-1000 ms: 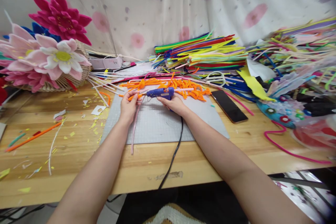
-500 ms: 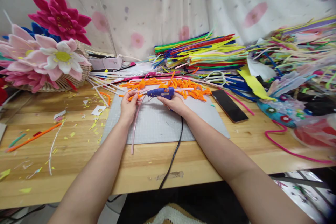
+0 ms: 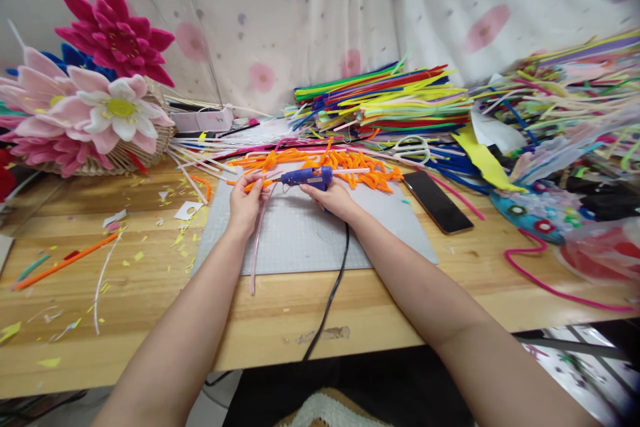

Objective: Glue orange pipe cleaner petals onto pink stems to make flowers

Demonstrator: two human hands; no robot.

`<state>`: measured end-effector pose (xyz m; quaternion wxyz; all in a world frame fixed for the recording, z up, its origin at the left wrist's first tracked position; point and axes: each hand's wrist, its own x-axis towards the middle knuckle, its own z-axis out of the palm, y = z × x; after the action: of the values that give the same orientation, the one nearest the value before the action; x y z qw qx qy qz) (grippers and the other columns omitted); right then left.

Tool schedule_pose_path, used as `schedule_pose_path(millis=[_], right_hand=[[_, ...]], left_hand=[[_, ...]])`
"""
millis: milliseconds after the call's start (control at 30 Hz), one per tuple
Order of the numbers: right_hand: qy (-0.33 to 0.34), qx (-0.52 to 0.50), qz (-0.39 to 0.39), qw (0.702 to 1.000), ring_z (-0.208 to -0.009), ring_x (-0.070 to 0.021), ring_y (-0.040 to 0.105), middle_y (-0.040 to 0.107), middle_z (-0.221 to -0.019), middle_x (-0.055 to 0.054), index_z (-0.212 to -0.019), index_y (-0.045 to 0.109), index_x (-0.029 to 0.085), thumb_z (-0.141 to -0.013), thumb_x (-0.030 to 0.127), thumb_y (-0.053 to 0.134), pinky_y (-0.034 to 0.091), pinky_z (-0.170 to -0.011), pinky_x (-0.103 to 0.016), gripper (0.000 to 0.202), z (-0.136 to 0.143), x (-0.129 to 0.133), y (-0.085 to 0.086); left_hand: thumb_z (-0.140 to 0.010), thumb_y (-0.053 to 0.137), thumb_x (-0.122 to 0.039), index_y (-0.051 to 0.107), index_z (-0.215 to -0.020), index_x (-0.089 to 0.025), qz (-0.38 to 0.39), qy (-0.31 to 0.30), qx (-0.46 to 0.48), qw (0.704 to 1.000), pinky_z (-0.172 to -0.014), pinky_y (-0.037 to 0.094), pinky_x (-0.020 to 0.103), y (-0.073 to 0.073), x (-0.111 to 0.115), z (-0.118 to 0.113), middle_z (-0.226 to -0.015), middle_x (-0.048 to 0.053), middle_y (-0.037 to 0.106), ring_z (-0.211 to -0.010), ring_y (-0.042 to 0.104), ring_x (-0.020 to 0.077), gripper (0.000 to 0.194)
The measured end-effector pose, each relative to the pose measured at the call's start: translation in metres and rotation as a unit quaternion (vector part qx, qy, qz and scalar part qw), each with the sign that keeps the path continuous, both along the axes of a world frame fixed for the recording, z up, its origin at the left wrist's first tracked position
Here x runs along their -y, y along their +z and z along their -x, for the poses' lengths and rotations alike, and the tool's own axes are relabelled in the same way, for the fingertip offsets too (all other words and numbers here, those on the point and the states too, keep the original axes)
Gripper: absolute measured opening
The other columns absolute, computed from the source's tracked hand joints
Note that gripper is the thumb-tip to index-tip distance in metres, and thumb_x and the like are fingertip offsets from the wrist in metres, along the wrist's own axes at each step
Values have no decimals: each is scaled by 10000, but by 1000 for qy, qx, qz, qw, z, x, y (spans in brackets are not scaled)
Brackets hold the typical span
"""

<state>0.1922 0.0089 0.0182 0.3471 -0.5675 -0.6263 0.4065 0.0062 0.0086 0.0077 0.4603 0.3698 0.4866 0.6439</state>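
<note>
My right hand [image 3: 334, 197] is wrapped round the handle of a blue hot glue gun [image 3: 306, 177]. A pale glue stick [image 3: 353, 172] sticks out of its back end, and a black cord [image 3: 336, 280] hangs from below. The nozzle points left, close to my left hand [image 3: 246, 201]. Between its pinched fingers is an orange pipe cleaner piece [image 3: 253, 185]; whether the nozzle touches it I cannot tell. A pale pink stem [image 3: 258, 247] hangs down beside that hand. Beyond both hands, several bent orange pipe cleaner pieces [image 3: 370, 170] lie heaped on a grey cutting mat [image 3: 305, 247].
Right of the mat lies a black phone [image 3: 438, 201], with scissors [image 3: 413, 149] behind it. Bundles of coloured pipe cleaners [image 3: 385, 100] line the back. Pipe cleaner flowers [image 3: 117, 110] stand at the left. Yellow scraps [image 3: 139, 256] dot the wooden table [image 3: 165, 293].
</note>
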Motion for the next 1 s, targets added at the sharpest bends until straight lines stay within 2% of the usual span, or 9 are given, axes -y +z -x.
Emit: schedule_pose_path(millis=[233, 400, 600, 833, 1000], right_hand=[[22, -21, -16, 999, -533, -129, 517, 527, -511, 10, -705, 600, 177, -651, 565, 568, 405, -535, -245, 393, 3, 3, -1], [8, -20, -20, 1000, -570, -146, 541, 539, -522, -3, -694, 594, 183, -653, 552, 574, 417, -553, -254, 371, 3, 2, 0], [22, -26, -26, 999, -568, -137, 536, 538, -520, 5, -721, 596, 176, -649, 555, 572, 414, -557, -247, 387, 3, 3, 0], [6, -25, -22, 999, -591, -143, 540, 551, -546, -7, -729, 608, 175, -646, 564, 574, 415, -564, -250, 400, 2, 2, -1], [29, -35, -19, 999, -564, -126, 536, 563, -554, 2, -741, 612, 171, -652, 552, 579, 419, -562, -237, 392, 3, 2, -1]], left_hand=[[-641, 651, -229, 545, -765, -148, 4, 2, -2, 1000, -445, 399, 160, 1, 0, -1, -639, -24, 558, -508, 528, 57, 181], [-645, 647, -223, 545, -773, -145, 6, -1, -2, 1000, -450, 398, 165, 1, 1, 0, -625, -23, 557, -501, 524, 60, 181], [-646, 639, -214, 537, -762, -150, 4, 7, 0, 1000, -452, 398, 162, 0, 0, 0, -628, -26, 558, -499, 520, 55, 168], [-631, 655, -231, 542, -759, -154, 1, 6, 0, 1000, -453, 402, 164, 1, 0, 0, -632, -27, 557, -514, 533, 62, 187], [-648, 637, -211, 541, -766, -147, 4, 12, -4, 1000, -451, 400, 161, 1, 0, -1, -614, -28, 555, -507, 531, 60, 165]])
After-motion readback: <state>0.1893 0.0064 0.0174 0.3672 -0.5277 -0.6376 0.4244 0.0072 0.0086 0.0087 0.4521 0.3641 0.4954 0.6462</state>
